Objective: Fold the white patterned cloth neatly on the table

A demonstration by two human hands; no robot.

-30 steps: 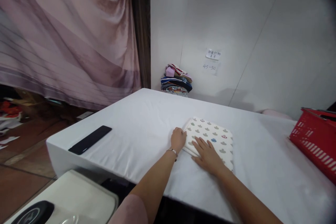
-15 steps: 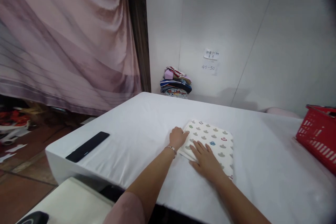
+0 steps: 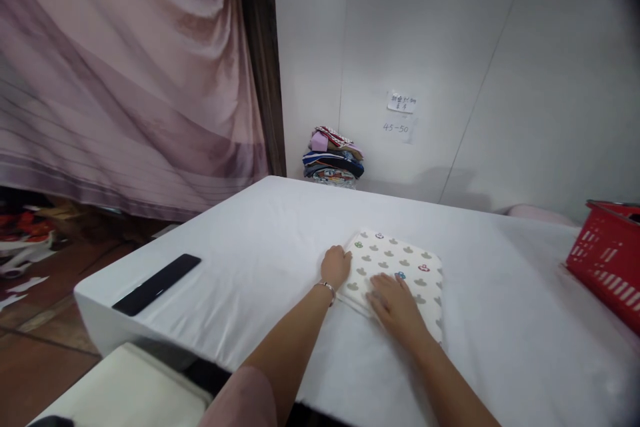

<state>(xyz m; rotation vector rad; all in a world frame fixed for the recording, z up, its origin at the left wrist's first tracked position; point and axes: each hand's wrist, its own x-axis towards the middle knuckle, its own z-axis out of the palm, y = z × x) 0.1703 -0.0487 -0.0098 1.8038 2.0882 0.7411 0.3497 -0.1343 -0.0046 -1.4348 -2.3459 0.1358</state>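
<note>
A folded white cloth (image 3: 385, 257) printed with grey, blue, green and red motifs lies flat on the white-covered table (image 3: 260, 247). At its left edge is my left hand (image 3: 336, 267), wearing a bracelet, its fingers curled and closed against the cloth's side with the thumb by the edge. My right hand (image 3: 397, 307) rests palm down on top of the cloth's near part. Its fingers lie flat on the fabric and cover some of the print.
A black flat slab (image 3: 157, 284) lies near the table's left edge. A red plastic basket (image 3: 607, 267) stands at the far right. Folded fabrics (image 3: 334, 157) are stacked behind the table by the wall. A pink curtain (image 3: 150, 80) hangs at left, and a cream-coloured surface (image 3: 125, 387) is below.
My right hand has slid slightly to the right over the cloth, its fingers closer together. The left thumb has drawn back toward the cloth's left edge. The view has shifted slightly.
</note>
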